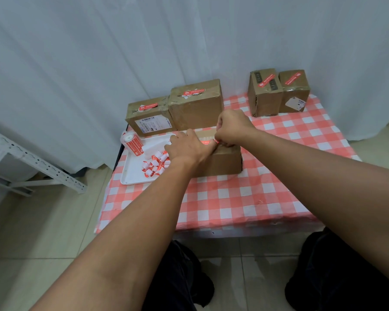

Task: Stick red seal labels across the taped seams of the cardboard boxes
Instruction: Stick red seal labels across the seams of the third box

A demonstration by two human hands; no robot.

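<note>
Red seal label (208,142) stretched left-right across cardboard box (225,162) top, right hand (230,129) pinching its right end, left hand (186,147) flat, pressing.

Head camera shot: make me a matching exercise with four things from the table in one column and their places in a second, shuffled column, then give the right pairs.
Things:
1. label roll
2. loose peeled backings
3. pair of small boxes
4. box being sealed

Places:
A. far right corner of the checked tablecloth
B. under both hands, the left hand and the right hand
C. far left corner of the white tray
D. heaped in the middle of the tray

Pairs: 1-C, 2-D, 3-A, 4-B
</note>
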